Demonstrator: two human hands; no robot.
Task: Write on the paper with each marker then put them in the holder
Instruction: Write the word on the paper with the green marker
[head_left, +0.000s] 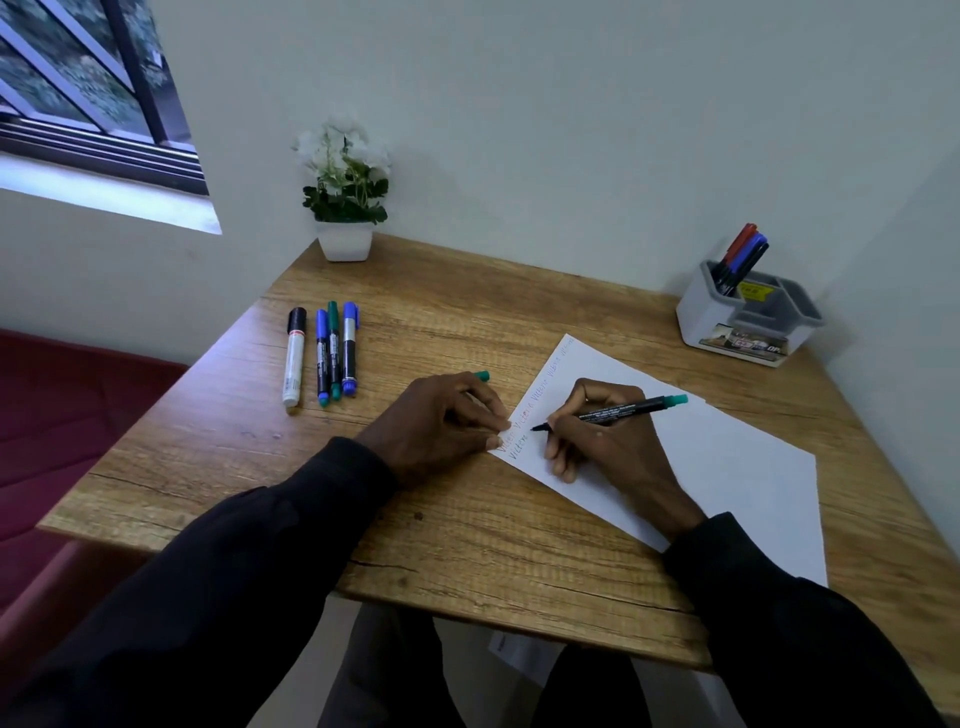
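Inside the grey holder (702, 318) lean red, blue and black markers (744, 253).

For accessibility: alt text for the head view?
The right hand writes on a white paper sheet with a black green-ended marker; the left hand presses the sheet's edge, gripping a green cap. Four markers lie nearby; a white-and-grey holder holds three markers.

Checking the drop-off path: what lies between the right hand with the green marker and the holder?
In the head view, only a strip of the paper and bare table lie between the right hand and the holder; nothing else.
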